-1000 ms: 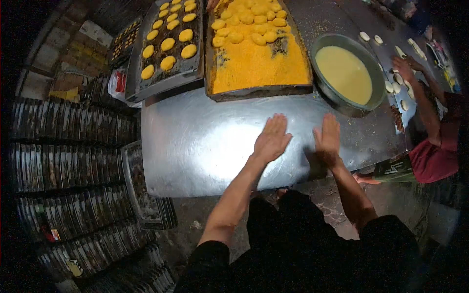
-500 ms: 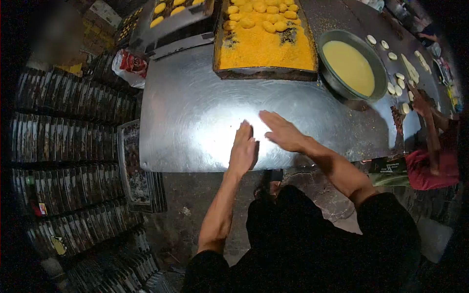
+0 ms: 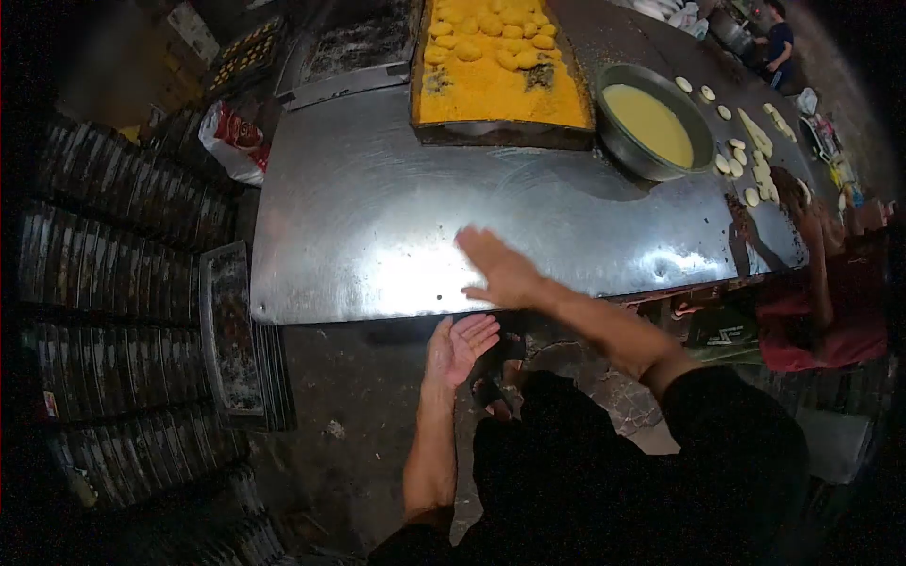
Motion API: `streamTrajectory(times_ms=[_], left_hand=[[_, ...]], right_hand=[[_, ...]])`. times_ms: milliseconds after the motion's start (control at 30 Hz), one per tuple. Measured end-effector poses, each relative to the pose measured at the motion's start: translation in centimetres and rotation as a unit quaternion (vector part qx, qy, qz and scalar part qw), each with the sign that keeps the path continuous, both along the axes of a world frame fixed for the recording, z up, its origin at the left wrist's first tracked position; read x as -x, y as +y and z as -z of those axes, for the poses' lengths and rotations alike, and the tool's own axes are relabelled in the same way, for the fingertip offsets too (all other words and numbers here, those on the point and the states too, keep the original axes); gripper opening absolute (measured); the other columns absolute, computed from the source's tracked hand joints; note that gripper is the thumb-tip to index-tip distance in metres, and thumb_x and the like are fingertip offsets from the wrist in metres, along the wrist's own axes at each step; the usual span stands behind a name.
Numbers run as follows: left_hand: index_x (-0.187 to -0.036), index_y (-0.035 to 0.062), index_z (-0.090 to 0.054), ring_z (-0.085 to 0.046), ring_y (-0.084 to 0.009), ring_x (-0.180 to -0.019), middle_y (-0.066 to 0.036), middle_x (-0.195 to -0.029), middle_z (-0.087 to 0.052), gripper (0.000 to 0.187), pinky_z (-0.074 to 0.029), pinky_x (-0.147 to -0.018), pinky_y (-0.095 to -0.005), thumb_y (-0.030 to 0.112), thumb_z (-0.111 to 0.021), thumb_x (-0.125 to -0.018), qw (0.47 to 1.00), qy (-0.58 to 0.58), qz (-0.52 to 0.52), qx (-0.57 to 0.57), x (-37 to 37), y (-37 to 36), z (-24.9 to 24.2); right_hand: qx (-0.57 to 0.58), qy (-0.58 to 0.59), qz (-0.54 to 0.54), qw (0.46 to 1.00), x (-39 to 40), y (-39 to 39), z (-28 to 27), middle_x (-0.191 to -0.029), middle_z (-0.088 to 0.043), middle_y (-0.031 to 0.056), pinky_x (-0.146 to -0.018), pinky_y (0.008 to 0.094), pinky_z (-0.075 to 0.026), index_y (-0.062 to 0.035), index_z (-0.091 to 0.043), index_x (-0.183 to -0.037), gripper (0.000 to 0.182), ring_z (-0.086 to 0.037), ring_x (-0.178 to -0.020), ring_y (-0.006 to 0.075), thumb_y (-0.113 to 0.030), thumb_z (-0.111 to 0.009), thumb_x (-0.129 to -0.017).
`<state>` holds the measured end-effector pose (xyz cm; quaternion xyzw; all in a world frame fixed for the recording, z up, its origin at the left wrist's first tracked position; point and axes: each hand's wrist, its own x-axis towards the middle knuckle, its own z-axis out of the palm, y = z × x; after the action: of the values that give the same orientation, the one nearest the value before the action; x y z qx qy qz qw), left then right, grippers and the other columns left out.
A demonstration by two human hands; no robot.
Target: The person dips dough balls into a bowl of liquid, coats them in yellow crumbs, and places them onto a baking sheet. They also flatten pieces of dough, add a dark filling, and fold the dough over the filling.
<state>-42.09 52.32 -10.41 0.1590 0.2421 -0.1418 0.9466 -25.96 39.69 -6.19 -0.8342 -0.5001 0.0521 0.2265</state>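
Just past the near edge of the metal table [image 3: 349, 226], my left hand [image 3: 461, 349] is held palm up, fingers stretched out, with nothing in it. My right hand [image 3: 505, 271] is flat and slightly blurred over the tabletop by that edge, its thumb apart, holding nothing. A small dark speck [image 3: 439, 297] lies on the metal to the left of my right hand. Beyond the hands stands a tray of yellow crumbs [image 3: 500, 94], with several crumb-coated pieces [image 3: 491, 25] heaped at its far end.
A bowl of pale yellow liquid [image 3: 651, 123] stands right of the crumb tray. Pale dough pieces [image 3: 731, 160] lie farther right, near a co-worker's arm [image 3: 816, 245]. A dark baking tray [image 3: 359, 38] sits back left. Stacked trays [image 3: 123, 274] fill the left side; another person [image 3: 779, 47] stands far back.
My left hand has dropped from above the table to below its edge and turned palm up. My right hand has moved left and nearer. Yellow pieces no longer show on the back-left tray.
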Motion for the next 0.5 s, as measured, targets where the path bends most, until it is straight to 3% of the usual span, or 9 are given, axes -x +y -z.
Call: streamTrajectory(times_ms=[67, 133, 200, 233, 267, 367, 400, 433, 500], left_hand=[[-0.120, -0.0077, -0.047, -0.051, -0.0396, -0.113, -0.027, -0.120, -0.052, 0.051, -0.043, -0.098, -0.0464, 0.036, -0.037, -0.096, 1.000, 0.015, -0.005, 0.010, 0.8, 0.4, 0.9], [-0.121, -0.0067, -0.047, -0.053, -0.0386, -0.111, -0.026, -0.117, -0.053, 0.047, -0.043, -0.098, -0.0455, 0.032, -0.040, -0.095, 0.979, 0.042, -0.113, -0.167, 1.7, 0.4, 1.4], [-0.123, -0.0069, -0.045, -0.053, -0.0366, -0.110, -0.024, -0.119, -0.053, 0.044, -0.042, -0.100, -0.0439, 0.027, -0.045, -0.094, 0.981, 0.043, -0.159, -0.101, 1.1, 0.7, -0.1], [-0.124, -0.0082, -0.043, -0.052, -0.0358, -0.112, -0.024, -0.121, -0.052, 0.046, -0.041, -0.101, -0.0431, 0.026, -0.047, -0.094, 0.987, 0.052, -0.142, -0.060, 1.2, 1.3, -0.4], [-0.125, -0.0096, -0.042, -0.051, -0.0349, -0.113, -0.024, -0.122, -0.051, 0.047, -0.040, -0.102, -0.0424, 0.025, -0.048, -0.094, 0.989, 0.066, -0.127, -0.021, 1.7, 1.8, -0.4], [-0.125, -0.0145, -0.039, -0.045, -0.0336, -0.120, -0.026, -0.124, -0.048, 0.051, -0.036, -0.107, -0.0424, 0.026, -0.048, -0.095, 0.978, 0.074, -0.190, -0.043, 2.7, 3.6, 1.3], [-0.125, -0.0145, -0.039, -0.044, -0.0337, -0.121, -0.026, -0.124, -0.047, 0.051, -0.035, -0.107, -0.0425, 0.026, -0.048, -0.095, 0.972, 0.082, -0.213, -0.048, 3.2, 4.6, 1.9], [-0.125, -0.0146, -0.039, -0.043, -0.0337, -0.121, -0.026, -0.124, -0.047, 0.051, -0.035, -0.107, -0.0425, 0.025, -0.048, -0.095, 0.970, 0.086, -0.225, -0.047, 3.5, 5.6, 2.2], [-0.125, -0.0147, -0.040, -0.043, -0.0337, -0.121, -0.027, -0.124, -0.047, 0.050, -0.035, -0.108, -0.0425, 0.025, -0.048, -0.095, 0.961, 0.102, -0.253, -0.050, 4.7, 6.9, 2.7]], right_hand=[[0.045, 0.163, 0.006, 0.986, 4.6, 1.1, -2.8, -0.146, -0.025, 0.0243, -0.113, 0.0409, -0.019, 0.0019, -0.024, -0.141, 0.078, -0.024, -0.137, 0.0346, -0.039, -0.060, -0.085], [0.124, 0.268, -0.085, 0.952, 7.1, 2.7, -4.4, -0.145, -0.027, 0.0238, -0.113, 0.0411, -0.021, 0.0013, -0.024, -0.141, 0.077, -0.025, -0.136, 0.0343, -0.039, -0.059, -0.085], [-0.094, 0.155, -0.078, 0.980, 9.7, 0.6, -2.6, -0.145, -0.028, 0.0239, -0.113, 0.0403, -0.022, 0.0012, -0.026, -0.141, 0.075, -0.026, -0.136, 0.0341, -0.038, -0.059, -0.086], [0.083, 0.267, -0.010, 0.960, 8.5, -0.5, -9.7, -0.146, -0.028, 0.0219, -0.113, 0.0394, -0.021, 0.0001, -0.023, -0.143, 0.077, -0.025, -0.137, 0.0329, -0.038, -0.058, -0.086], [0.019, 0.329, 0.107, 0.938, 7.8, -3.2, -10.8, -0.148, -0.023, 0.0193, -0.113, 0.0393, -0.019, 0.0000, -0.020, -0.144, 0.075, -0.022, -0.138, 0.0316, -0.033, -0.056, -0.088], [-0.089, 0.014, 0.351, 0.932, 2.2, -17.4, -1.0, -0.149, -0.018, 0.0224, -0.114, 0.0420, -0.013, 0.0007, -0.018, -0.143, 0.066, -0.017, -0.139, 0.0337, -0.030, -0.048, -0.093], [0.051, -0.210, 0.399, 0.891, -0.9, -23.9, 1.8, -0.144, -0.027, 0.0262, -0.112, 0.0448, -0.017, 0.0053, -0.025, -0.139, 0.060, -0.026, -0.134, 0.0374, -0.027, -0.047, -0.093], [-0.055, -0.165, 0.498, 0.850, -3.1, -28.9, 3.4, -0.130, -0.041, 0.0306, -0.107, 0.0472, -0.024, 0.0125, -0.035, -0.129, 0.057, -0.038, -0.122, 0.0421, -0.030, -0.047, -0.093], [0.098, -0.125, 0.614, 0.773, -5.7, -30.0, -0.6, -0.116, -0.049, 0.0333, -0.103, 0.0466, -0.030, 0.0170, -0.042, -0.120, 0.064, -0.045, -0.112, 0.0437, -0.041, -0.045, -0.093]])
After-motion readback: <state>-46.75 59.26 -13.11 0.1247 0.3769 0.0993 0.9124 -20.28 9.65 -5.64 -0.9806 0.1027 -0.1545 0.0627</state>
